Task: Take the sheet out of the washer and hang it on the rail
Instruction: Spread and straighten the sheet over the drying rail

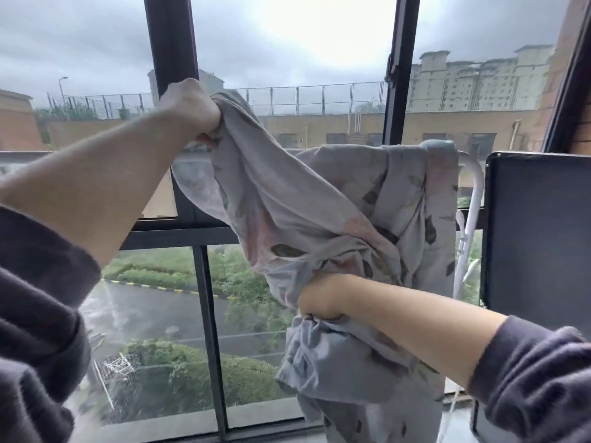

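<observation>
- My two dark grey-purple knit sleeves (38,282) are nearest, at the bottom corners, w/ both forearms bare beyond the cuffs.
- R hand (319,297): low, right of centre, fingers curled tight round a bunched fold of the pale grey-blue cotton sheet w/ pink flower & dark leaf print (303,203). Fist is full of cloth, and more of it hangs below the fist toward the sill.
- L hand (188,107): higher & off to the left, also a fist, gripping another gathered bit of the sheet. Fingertips are buried in the folds, back of the hand toward me.
- Sheet sags in a twisted, creased band between the two fists.
- Far part of the sheet lies draped over the top of the white metal tube rail (471,219), upper right. Cloth covers most of the top bar, so only the rail's curved end & one leg show beside it.
- Just right of the rail: an upright dark flat panel w/ black frame (537,235) & a rounded corner.
- Behind everything: black metal window frame (169,36), uprights plus a crossbar. L hand overlaps one upright; can't tell if it touches.
- Thru the glass: wet grey road (134,311), green hedges (249,375), low tan building (335,123) w/ wire fence along its roof, pale tall apartment blocks (473,84), overcast sky.
</observation>
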Demonstrator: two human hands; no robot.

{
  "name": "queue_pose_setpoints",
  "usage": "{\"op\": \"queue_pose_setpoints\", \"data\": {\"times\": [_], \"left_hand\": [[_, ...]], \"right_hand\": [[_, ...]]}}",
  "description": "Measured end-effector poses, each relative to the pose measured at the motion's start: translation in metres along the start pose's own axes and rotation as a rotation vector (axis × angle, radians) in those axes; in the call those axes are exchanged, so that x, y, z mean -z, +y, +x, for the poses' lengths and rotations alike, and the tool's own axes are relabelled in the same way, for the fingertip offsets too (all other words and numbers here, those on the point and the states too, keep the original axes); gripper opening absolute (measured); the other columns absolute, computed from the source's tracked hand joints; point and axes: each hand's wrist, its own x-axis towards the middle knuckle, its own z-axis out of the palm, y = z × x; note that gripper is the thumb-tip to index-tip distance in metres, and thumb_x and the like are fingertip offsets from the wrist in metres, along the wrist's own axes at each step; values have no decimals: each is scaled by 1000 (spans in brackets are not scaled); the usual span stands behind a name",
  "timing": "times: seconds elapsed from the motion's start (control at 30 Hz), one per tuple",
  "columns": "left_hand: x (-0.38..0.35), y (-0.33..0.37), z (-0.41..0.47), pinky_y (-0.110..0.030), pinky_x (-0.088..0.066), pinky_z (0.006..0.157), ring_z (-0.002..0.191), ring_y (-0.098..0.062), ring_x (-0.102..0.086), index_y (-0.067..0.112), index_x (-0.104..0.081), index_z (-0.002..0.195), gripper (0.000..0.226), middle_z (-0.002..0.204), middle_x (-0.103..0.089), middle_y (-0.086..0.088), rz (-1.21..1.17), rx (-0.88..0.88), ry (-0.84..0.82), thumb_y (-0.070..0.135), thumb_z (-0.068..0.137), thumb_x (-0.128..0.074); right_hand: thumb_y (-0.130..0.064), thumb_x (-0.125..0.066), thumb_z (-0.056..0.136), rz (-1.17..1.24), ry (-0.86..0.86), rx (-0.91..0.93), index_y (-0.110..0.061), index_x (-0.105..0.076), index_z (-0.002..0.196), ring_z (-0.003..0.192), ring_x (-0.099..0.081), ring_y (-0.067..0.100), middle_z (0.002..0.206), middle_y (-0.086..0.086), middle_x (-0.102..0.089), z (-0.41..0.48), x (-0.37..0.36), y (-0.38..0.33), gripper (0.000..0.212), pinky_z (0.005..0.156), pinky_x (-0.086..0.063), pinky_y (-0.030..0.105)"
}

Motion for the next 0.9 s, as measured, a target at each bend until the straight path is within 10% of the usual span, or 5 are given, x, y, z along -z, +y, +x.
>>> {"op": "queue_pose_setpoints", "data": {"times": [0.43,0.53,0.63,0.8,0.9], "left_hand": [[-21,-19,-46,-43,-54,78,97,-32,-58,19,-39,130,54,112,-58,-12,186,-199,-93,23,79,-54],[-36,-14,-75,-36,-48,59,77,-29,-61,22,-21,143,68,97,-63,-11,393,-482,24,15,85,-57],[-67,-2,-108,-29,-44,48,55,-18,-52,29,-12,150,77,70,-55,1,565,-730,-251,19,88,-57],[-94,-3,-88,-30,-41,57,77,-28,-59,22,-50,128,38,92,-62,-6,803,-667,-261,18,91,-47],[-75,1,-59,-34,-47,66,88,-31,-63,14,-63,99,18,94,-66,-11,649,-574,-95,19,90,-48]], "right_hand": [[-10,-52,89,-247,86,27,-13,-61,89,73,-51,23,62,-4,-39,0,10,0,9,74,-49,30],[-9,-53,89,-255,91,-2,-9,-66,99,72,-51,24,66,-3,-46,-1,11,1,17,68,-45,28],[-9,-50,91,-221,65,-45,-6,-66,101,77,-52,23,83,1,-57,-1,15,-2,19,67,-41,27],[-9,-48,92,-338,15,-109,-15,-42,62,92,-48,20,76,-5,-53,4,14,-6,31,99,-40,38],[-7,-42,95,-371,52,-128,-10,-58,87,105,-48,23,95,-2,-58,-2,8,-7,18,102,-37,38]]}}
